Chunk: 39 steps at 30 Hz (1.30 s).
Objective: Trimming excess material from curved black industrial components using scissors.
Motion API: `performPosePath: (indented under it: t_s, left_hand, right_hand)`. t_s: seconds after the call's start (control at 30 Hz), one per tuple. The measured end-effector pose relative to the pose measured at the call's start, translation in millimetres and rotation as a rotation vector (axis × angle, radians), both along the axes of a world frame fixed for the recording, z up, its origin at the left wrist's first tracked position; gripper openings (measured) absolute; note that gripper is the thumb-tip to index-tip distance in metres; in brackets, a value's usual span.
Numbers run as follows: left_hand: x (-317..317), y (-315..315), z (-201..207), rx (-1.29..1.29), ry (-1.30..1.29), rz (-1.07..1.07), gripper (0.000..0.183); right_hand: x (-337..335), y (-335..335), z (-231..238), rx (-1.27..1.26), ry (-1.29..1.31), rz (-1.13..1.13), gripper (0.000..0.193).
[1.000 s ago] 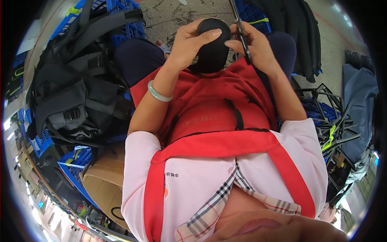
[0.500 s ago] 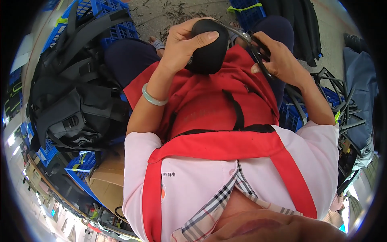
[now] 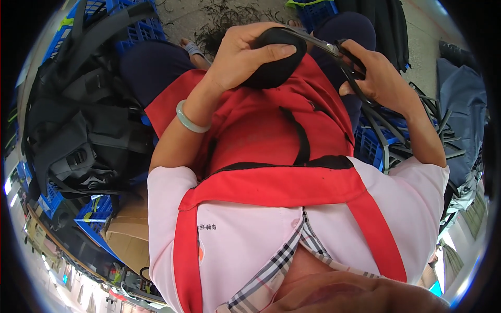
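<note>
My left hand (image 3: 245, 55) grips a black, rounded, padded-looking piece (image 3: 276, 60), thumb across its face and fingers behind it. What exactly the piece is I cannot make out. In my right hand (image 3: 376, 78) are scissors (image 3: 342, 60) with black handles; fingers and thumb sit in the loops. The metal blades point left and reach the upper edge of the black piece. Both hands are above my lap, which a red apron (image 3: 255, 135) covers.
On the left, black bags with straps (image 3: 88, 141) are piled by blue crates (image 3: 138, 26). A cardboard box (image 3: 128, 224) stands lower left. Dark scraps (image 3: 235, 21) litter the floor ahead. At right are black strips (image 3: 436, 130), a blue crate (image 3: 370, 143) and dark blue fabric (image 3: 462, 99).
Both hands have shifted a little to the right in the picture, with the black piece and the scissors. The black piece is tilted more. The scissor handles look spread apart.
</note>
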<state>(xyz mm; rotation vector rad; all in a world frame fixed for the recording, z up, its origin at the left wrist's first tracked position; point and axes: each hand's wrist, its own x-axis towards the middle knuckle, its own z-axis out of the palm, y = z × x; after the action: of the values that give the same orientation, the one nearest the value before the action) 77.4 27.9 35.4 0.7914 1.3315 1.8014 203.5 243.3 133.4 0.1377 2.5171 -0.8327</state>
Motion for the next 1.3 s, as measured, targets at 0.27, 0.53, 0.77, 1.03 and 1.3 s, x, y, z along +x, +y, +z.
performPosePath:
  t_s: [0.27,0.53,0.77,1.03,1.3]
  left_hand:
    - [6,5,-10,0.033,0.083,0.017,0.019]
    - [17,13,-10,-0.004,0.111,-0.042,0.023]
    - [24,17,-11,-0.022,0.131,-0.071,0.021]
    - [32,21,-11,-0.031,0.058,-0.193,0.017]
    - [40,25,-13,-0.044,0.025,-0.214,0.015]
  right_hand:
    - [6,7,-1,-0.01,-0.066,0.0,0.051]
    - [14,10,5,0.032,-0.091,-0.023,0.05]
    - [14,11,17,0.116,-0.147,-0.02,0.051]
    - [10,19,22,0.206,-0.16,0.097,0.053]
    - [2,26,33,0.302,-0.149,0.222,0.054]
